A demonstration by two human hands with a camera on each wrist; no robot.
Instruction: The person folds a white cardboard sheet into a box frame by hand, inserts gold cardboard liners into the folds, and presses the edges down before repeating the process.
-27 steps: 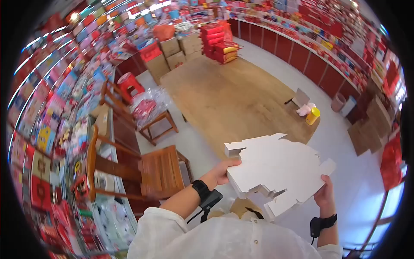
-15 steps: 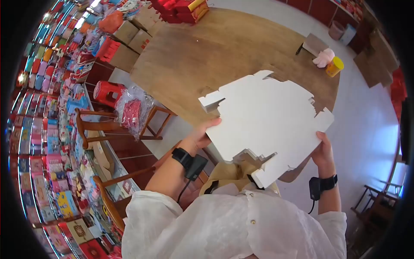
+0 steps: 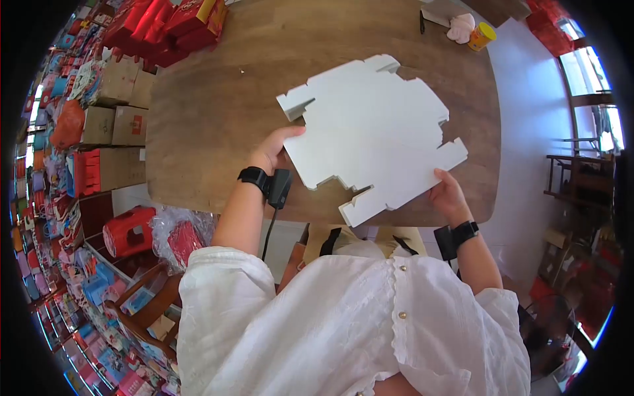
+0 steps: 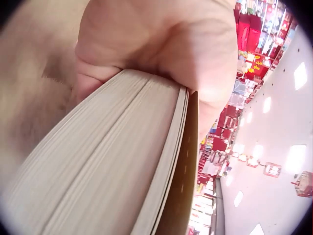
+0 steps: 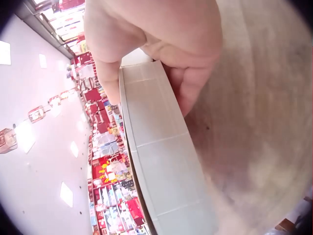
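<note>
A stack of white die-cut card sheets [image 3: 370,132] with notched edges is held over the wooden table [image 3: 205,132]. My left hand [image 3: 272,150] grips its left edge, thumb on top. The right hand [image 3: 449,197] grips the lower right edge, thumb also on top. In the left wrist view the many layered edges of the stack [image 4: 112,147] run out from under the left hand [image 4: 161,44], with a brown sheet on one side. The right wrist view has the right hand [image 5: 161,39] wrapped round the stack's pale side [image 5: 161,127].
Red boxes [image 3: 191,26] stand at the table's back left. A yellow container [image 3: 482,36] and a pink item [image 3: 461,28] sit at the back right. Cardboard boxes [image 3: 99,125], a red stool [image 3: 129,232] and a wooden chair [image 3: 148,307] are on the left.
The person has come up to the table, which fills more of the head view. The stack, still in both hands, is now over the table's near part.
</note>
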